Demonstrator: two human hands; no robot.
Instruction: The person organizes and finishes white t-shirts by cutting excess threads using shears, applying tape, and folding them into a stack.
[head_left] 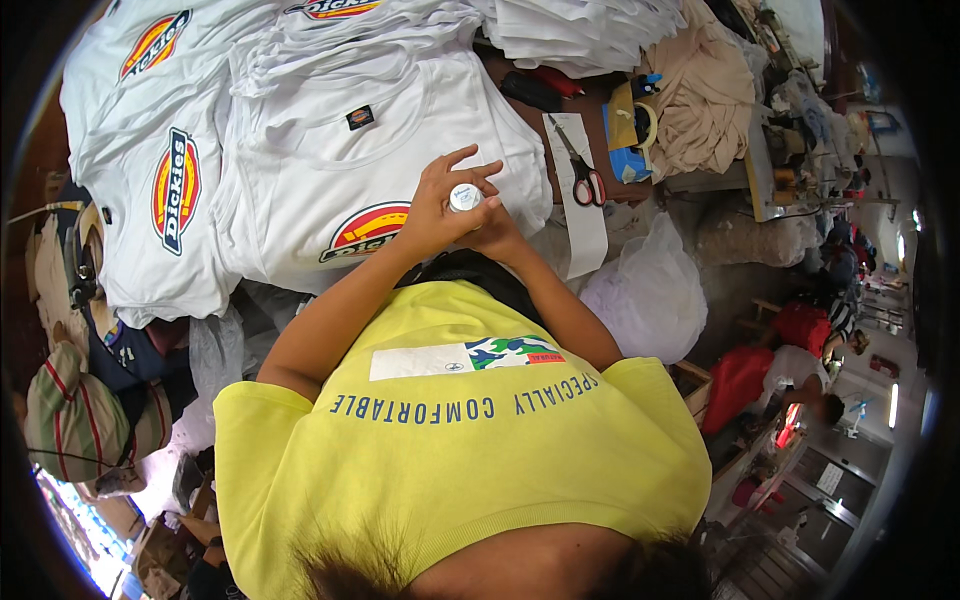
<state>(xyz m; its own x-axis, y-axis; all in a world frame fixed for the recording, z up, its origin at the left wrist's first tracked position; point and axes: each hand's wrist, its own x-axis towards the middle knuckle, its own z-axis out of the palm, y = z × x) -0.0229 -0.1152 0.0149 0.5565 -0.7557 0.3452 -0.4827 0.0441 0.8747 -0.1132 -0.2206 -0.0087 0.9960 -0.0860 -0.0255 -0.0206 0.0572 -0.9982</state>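
At the bench's (593,108) near edge, over the white shirts (300,150), the left hand (432,205) grips a small white-capped container (465,197), some fingers stretched out; the right hand (494,234) is close against it, its hold hidden, so I cannot tell. Scissors (587,188) lie toward the right edge

"Where could a hand pass by those scissors (579,166)?"

"On the worker's (460,450) side of them, over the bare white paper strip (588,242)."

"And left of them?"

"White shirts (495,140) heaped close. Right of the scissors, a tape roll (653,128) and a blue object (630,164) block the way; on the worker's side, a plastic bag (652,292) bulges beside the strip."
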